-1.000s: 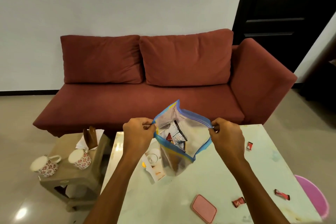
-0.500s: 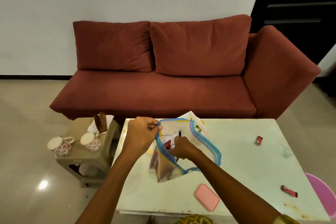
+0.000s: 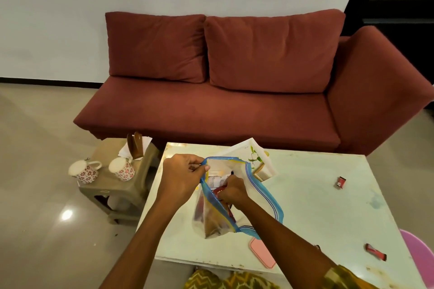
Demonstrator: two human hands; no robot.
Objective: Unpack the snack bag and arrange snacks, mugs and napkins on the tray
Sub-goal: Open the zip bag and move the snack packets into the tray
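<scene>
A clear snack bag (image 3: 263, 197) with a blue zip rim stands open on the pale table (image 3: 328, 213). My left hand (image 3: 180, 178) pinches the bag's left rim. My right hand (image 3: 232, 191) is inside the bag, fingers closed around a red snack packet (image 3: 217, 191). More packets show through the plastic. A white tray (image 3: 256, 157) with a leaf print lies behind the bag, mostly hidden. Two white mugs with red flowers (image 3: 84, 170) (image 3: 122, 168) stand on a low stool (image 3: 112, 183) at the left, with napkins (image 3: 144, 143) in a brown holder behind them.
Small red snack packets (image 3: 341, 182) (image 3: 375, 251) lie on the table's right side. A pink flat case (image 3: 261, 252) sits near the front edge. A red sofa (image 3: 211, 105) runs behind the table. A pink stool (image 3: 420, 253) is at the right edge.
My right hand let go of the bag's right rim and reached inside, closing on a packet. The bag has sunk onto the table. The view tilted down.
</scene>
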